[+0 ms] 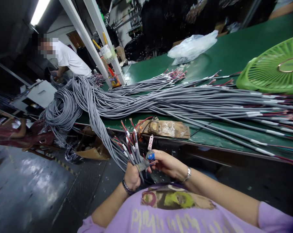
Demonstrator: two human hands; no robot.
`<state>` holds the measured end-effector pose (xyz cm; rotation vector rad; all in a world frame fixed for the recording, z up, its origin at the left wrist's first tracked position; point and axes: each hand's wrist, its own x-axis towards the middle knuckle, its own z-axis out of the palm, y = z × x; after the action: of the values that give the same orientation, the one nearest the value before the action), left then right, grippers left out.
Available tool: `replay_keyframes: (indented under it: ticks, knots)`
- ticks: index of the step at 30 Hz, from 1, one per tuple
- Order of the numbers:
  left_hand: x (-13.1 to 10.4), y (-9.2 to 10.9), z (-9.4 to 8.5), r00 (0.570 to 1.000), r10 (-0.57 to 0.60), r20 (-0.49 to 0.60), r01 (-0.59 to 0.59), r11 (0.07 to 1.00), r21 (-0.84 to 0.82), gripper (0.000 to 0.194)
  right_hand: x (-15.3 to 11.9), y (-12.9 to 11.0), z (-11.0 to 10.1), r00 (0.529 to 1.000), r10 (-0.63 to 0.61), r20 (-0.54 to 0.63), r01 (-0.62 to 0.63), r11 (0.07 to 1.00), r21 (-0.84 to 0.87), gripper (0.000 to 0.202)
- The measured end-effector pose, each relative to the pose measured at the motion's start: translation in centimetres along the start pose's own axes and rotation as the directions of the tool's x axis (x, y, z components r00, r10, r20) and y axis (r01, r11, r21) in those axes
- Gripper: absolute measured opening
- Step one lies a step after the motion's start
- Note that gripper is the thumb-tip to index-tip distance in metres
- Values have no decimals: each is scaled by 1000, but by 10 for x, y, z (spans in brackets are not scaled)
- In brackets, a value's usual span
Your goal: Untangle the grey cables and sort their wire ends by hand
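My left hand (132,176) is closed around a bundle of grey cables (136,155) in front of my body. Their stripped ends, with red, blue and other thin wires and white sleeves, stick up above the fist. A band of grey tape (143,165) lies across the bundle beside it. My right hand (164,163) is closed just to the right, its fingers curled near the tape and some thin wires. Blue wrapping (150,156) covers part of a finger or thumb there. What the right fingers grip is partly hidden.
Long grey cables (185,97) cover much of the green table (236,45). A wooden board (173,128) lies at its front edge. A green fan (275,66) stands right, a plastic bag (193,47) behind. A person in white (72,60) bends over cables at far left.
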<state>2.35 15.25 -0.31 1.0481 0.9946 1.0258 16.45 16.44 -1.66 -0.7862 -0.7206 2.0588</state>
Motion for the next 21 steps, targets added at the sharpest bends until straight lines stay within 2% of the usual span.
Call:
replay_keyframes:
  ticks: [2,6,11,14,17,19,21]
  knots:
    - [0,1,0,1000,-18,15,17,1000,9,31,1,1,2,998,-49,26,49,999,-16,23]
    - [0,-1,2,998,-9,-68,6,999,-43,26,2,4,-3,990,-137,12,138,989,-46,24]
    - [2,0,4,993,-10,-118,-2,995,-96,14,9,3,-26,984,-114,-137,133,981,140,27]
    - [6,3,5,992,-19,-126,1,990,-140,9,15,-5,-32,992,-74,-102,90,982,165,32]
    - [13,4,6,993,-16,-118,-5,984,-178,8,19,-13,-29,990,-140,-24,141,987,70,35]
    - [18,3,6,994,-28,-108,7,982,-190,10,20,-15,-26,967,-242,-76,237,969,-67,38]
    - [21,1,6,994,-40,-105,19,981,-193,13,21,-15,-23,909,-376,-180,330,913,-239,43]
